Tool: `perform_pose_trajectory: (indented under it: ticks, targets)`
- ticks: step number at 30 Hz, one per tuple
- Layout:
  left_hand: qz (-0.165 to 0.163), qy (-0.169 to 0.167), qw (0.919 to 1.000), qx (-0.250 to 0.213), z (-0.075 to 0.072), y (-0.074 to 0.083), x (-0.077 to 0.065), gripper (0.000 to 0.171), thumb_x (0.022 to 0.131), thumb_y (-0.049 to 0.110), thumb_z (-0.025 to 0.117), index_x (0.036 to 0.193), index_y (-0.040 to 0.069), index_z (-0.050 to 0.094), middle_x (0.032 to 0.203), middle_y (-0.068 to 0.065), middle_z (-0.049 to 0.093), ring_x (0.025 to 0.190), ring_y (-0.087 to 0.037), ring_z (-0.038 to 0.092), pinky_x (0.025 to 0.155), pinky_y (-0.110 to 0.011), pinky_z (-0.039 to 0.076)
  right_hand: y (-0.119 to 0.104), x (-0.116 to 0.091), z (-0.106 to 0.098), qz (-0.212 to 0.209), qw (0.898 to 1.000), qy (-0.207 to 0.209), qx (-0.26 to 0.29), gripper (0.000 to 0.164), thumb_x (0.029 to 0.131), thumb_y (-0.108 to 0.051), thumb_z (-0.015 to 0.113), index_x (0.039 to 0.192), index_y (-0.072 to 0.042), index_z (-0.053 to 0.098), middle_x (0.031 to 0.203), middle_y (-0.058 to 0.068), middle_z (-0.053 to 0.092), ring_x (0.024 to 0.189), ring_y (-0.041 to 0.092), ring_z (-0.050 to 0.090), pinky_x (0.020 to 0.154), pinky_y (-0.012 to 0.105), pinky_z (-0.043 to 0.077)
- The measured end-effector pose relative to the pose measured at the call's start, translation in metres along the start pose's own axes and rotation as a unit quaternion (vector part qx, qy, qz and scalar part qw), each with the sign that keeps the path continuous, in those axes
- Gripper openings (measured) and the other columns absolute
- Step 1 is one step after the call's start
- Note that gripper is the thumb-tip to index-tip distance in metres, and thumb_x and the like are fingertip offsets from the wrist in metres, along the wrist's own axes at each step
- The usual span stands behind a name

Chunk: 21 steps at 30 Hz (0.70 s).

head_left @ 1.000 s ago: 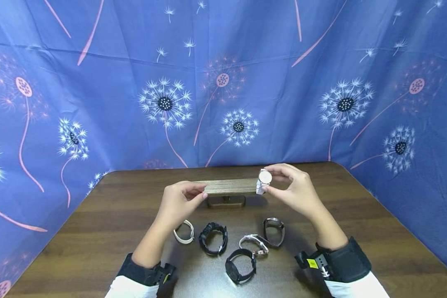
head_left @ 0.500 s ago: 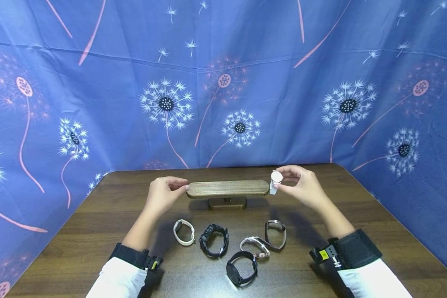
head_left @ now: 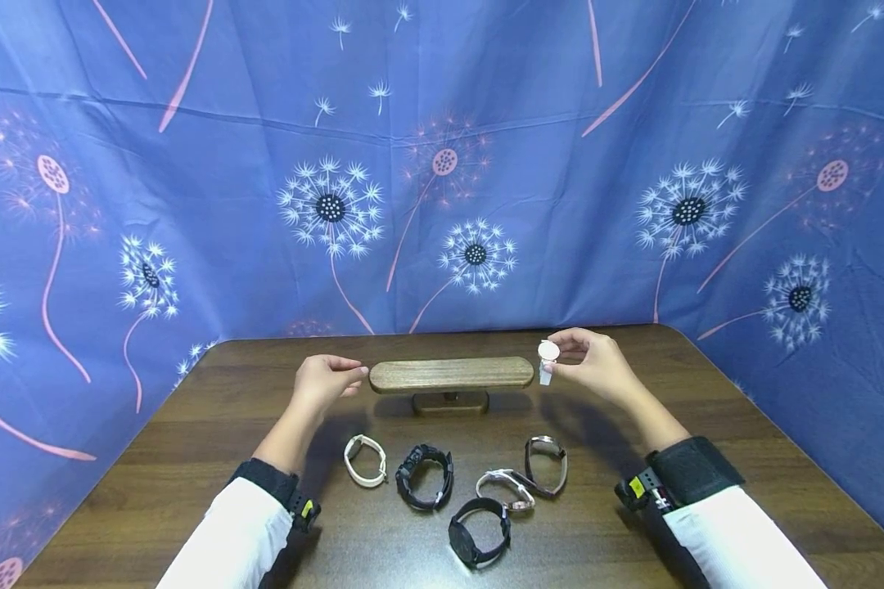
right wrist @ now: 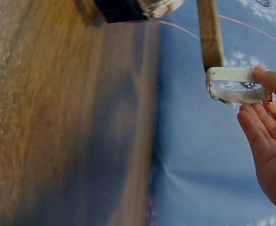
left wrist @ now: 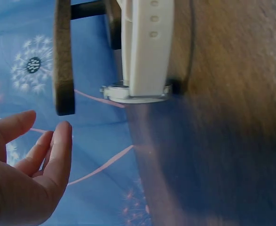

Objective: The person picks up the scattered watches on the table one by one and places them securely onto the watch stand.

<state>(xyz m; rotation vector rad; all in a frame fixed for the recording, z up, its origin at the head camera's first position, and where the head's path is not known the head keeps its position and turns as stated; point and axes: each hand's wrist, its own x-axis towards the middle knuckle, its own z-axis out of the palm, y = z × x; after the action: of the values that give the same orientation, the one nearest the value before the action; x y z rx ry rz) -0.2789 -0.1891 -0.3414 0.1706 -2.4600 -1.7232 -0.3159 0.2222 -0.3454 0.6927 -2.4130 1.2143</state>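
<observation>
My right hand (head_left: pixel 595 367) pinches a white watch (head_left: pixel 548 351) between thumb and fingers, just off the right end of a wooden bar on a stand (head_left: pixel 451 374). In the right wrist view the watch's closed strap (right wrist: pixel 232 74) forms a loop beside the bar's end; whether the two touch I cannot tell. My left hand (head_left: pixel 320 384) is by the bar's left end. The left wrist view shows that hand (left wrist: pixel 27 174) holding nothing, with thumb and fingers apart and a small gap to the bar (left wrist: pixel 64 94).
Nearer me on the brown table (head_left: pixel 191 458) lie a cream watch (head_left: pixel 365 461), a chunky black watch (head_left: pixel 424 477), a white-strapped watch (head_left: pixel 502 478), a dark-strapped watch (head_left: pixel 546 466) and a round black watch (head_left: pixel 479 532). Blue dandelion-print cloth (head_left: pixel 560 164) hangs behind.
My left hand has moved left, from covering the bar's left end to just beyond it. My right hand has carried the white watch right, off the bar's right end. The table watches stay put.
</observation>
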Motion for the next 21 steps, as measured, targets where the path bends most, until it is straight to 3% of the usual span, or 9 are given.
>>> perform_pose_trajectory:
  ticks: [5,10,12,17,21]
  targets:
    - [-0.047,-0.018,0.9976,-0.047,0.004,-0.003,0.008,0.030,0.088,0.007,0.071,0.111,-0.012,0.065,0.114,-0.025,0.065,0.080,-0.020,0.070,0.080,-0.033,0.057,0.004,0.002,0.006,0.019,1.000,-0.015,0.011,0.039,0.075,-0.004,0.084,0.107,0.007,0.065,0.100,0.018,0.070,0.093,0.033,0.068,0.085,0.042,0.055]
    - [-0.066,-0.058,0.9916,-0.095,0.008,-0.004,0.013,0.035,0.088,0.000,0.068,0.117,-0.018,0.058,0.093,-0.019,0.070,0.074,-0.019,0.070,0.079,-0.036,0.058,0.006,0.003,0.011,0.030,0.999,-0.025,0.027,0.039,0.074,-0.004,0.084,0.106,0.006,0.066,0.098,0.018,0.070,0.092,0.031,0.068,0.086,0.048,0.054]
    - [-0.070,-0.065,0.9897,-0.106,0.010,-0.004,0.014,0.035,0.088,-0.001,0.067,0.116,-0.019,0.057,0.085,-0.014,0.069,0.068,-0.017,0.068,0.076,-0.035,0.059,0.008,0.003,0.013,0.030,0.999,-0.029,0.033,0.038,0.074,-0.004,0.085,0.106,0.006,0.066,0.098,0.017,0.070,0.092,0.030,0.068,0.085,0.041,0.056]
    - [-0.085,-0.058,0.9893,-0.103,0.014,-0.004,0.014,0.032,0.088,0.002,0.069,0.112,-0.017,0.059,0.085,-0.014,0.066,0.064,-0.016,0.068,0.067,-0.032,0.060,0.014,0.004,0.017,0.037,0.997,-0.035,0.049,0.038,0.075,-0.003,0.083,0.106,0.007,0.066,0.097,0.017,0.071,0.090,0.027,0.068,0.080,0.023,0.055]
    - [-0.091,-0.052,0.9885,-0.109,0.017,-0.006,0.016,0.030,0.087,-0.001,0.069,0.110,-0.017,0.060,0.085,-0.015,0.066,0.064,-0.016,0.068,0.067,-0.033,0.060,0.016,0.003,0.019,0.047,0.996,-0.042,0.068,0.038,0.075,-0.004,0.083,0.107,0.008,0.065,0.097,0.018,0.070,0.090,0.026,0.068,0.079,0.022,0.055]
